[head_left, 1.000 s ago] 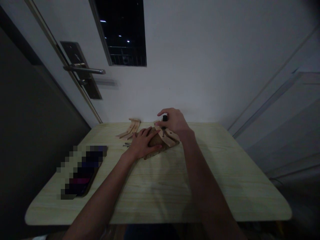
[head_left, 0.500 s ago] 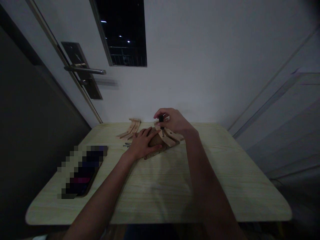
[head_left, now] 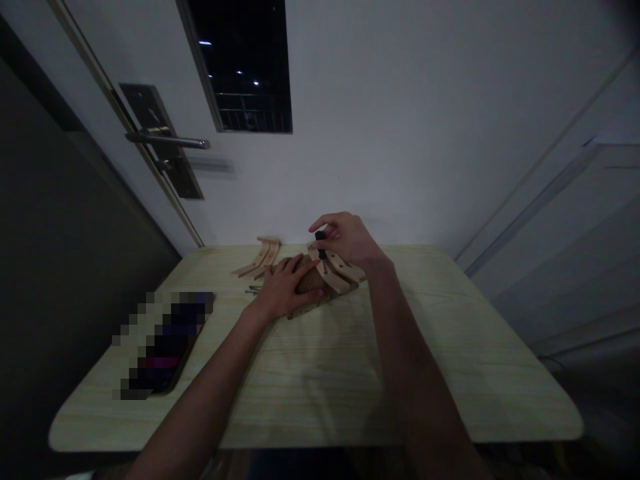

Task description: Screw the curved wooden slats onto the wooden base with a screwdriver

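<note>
On a pale wooden table (head_left: 320, 373) lies a brown wooden board with light curved wooden strips (head_left: 336, 279) across it. My left hand (head_left: 284, 288) rests flat on the board, fingers stretched out, pressing it down. My right hand (head_left: 346, 240) pinches the black handle of a small screwdriver (head_left: 320, 244), which stands nearly upright with its tip on one of the strips.
Two loose curved wooden pieces (head_left: 261, 257) lie at the table's far left, with a few small screws (head_left: 253, 290) beside my left hand. A blurred-out dark object (head_left: 163, 343) lies at the table's left. A door with a metal handle (head_left: 167, 140) stands at the left, behind the table.
My right hand has shifted its fingers on the screwdriver handle, which has moved slightly left. My left hand and the board have stayed put.
</note>
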